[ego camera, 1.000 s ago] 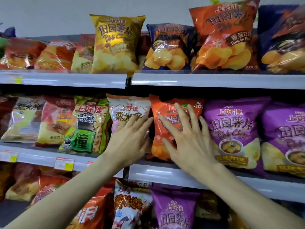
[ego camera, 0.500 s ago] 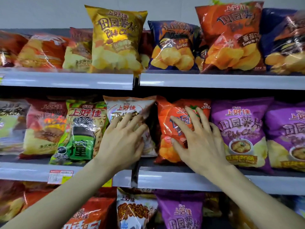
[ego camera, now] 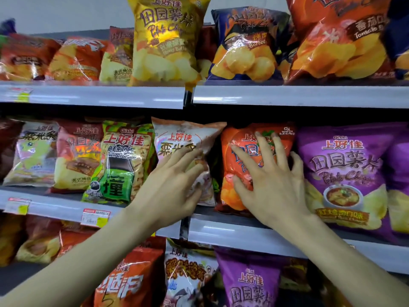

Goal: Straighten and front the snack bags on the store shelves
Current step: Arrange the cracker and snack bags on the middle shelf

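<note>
**Desk:** What's the setting on your feed?

**Operator:** I see 3 tiers of grey store shelving against a pale wall (ego camera: 66, 12). All 3 are packed with snack bags. A price tag (ego camera: 95, 217) sits on the middle shelf (ego camera: 232, 235) rail.

**Desk:** Any print you can read?

**Operator:** "Oishi" on the green bag (ego camera: 124, 160) and on the purple bag (ego camera: 345, 165), which also says "Potato Chips". On the tier above, the yellow bag (ego camera: 166, 41) reads "Honey Butter".

**Desk:** And the hands?

**Operator:** Both are on the middle shelf. My left hand (ego camera: 174, 185) lies flat on the lower front of the white bag (ego camera: 181, 138), with its fingers nearly straight and close together. My right hand (ego camera: 272, 180) has its fingers spread apart, pressing on the orange bag (ego camera: 243, 138). Neither hand is clamped round anything.

**Desk:** Which way do those 2 bags face?

**Operator:** Their fronts face out towards me and their long axes are roughly vertical. The white bag's top leans right, towards the orange bag. The orange bag is wedged just beside the purple one, and its foil is dented under my fingertips.
</note>
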### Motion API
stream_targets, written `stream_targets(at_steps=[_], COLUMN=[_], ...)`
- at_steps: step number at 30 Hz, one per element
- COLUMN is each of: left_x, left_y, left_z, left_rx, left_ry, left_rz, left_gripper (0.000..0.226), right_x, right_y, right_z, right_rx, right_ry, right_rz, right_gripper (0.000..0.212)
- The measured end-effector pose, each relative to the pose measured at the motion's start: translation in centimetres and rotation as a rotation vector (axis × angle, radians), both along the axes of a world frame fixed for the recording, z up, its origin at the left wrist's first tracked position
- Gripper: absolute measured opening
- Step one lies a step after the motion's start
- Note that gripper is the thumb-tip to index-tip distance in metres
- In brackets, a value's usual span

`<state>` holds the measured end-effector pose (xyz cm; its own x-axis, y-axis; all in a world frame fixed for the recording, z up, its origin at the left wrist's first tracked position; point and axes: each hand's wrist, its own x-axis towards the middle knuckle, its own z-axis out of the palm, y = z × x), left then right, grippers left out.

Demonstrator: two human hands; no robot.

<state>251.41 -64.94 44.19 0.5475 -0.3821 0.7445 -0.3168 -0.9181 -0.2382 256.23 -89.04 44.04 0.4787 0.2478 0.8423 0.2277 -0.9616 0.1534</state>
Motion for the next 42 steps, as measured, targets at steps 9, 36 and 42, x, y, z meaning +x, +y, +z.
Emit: stream_targets(at_steps=[9,36,42], left_x=[-1.8,-4.3,-1.7], left_y=[0.2,13.9,18.3], left_z=[-0.3,-0.8,0.2], left_rx=[-0.106,-0.310,-0.643], left_ry=[0.031,0.002,0.289], left_rz=[-0.131,-0.280,0.011], left_gripper=[0.045,0.038,0.095], right_x=[-2.3,-5.5,-3.6], right_y=[-0.5,14.2,14.8], right_z=[-0.6,-1.4,-1.4], right_rx=[0.006,0.700,0.981], right_ry=[0.034,0.537,0.501], right_rz=[0.006,0.346,0.531], right_gripper=[0.064,0.125,0.113])
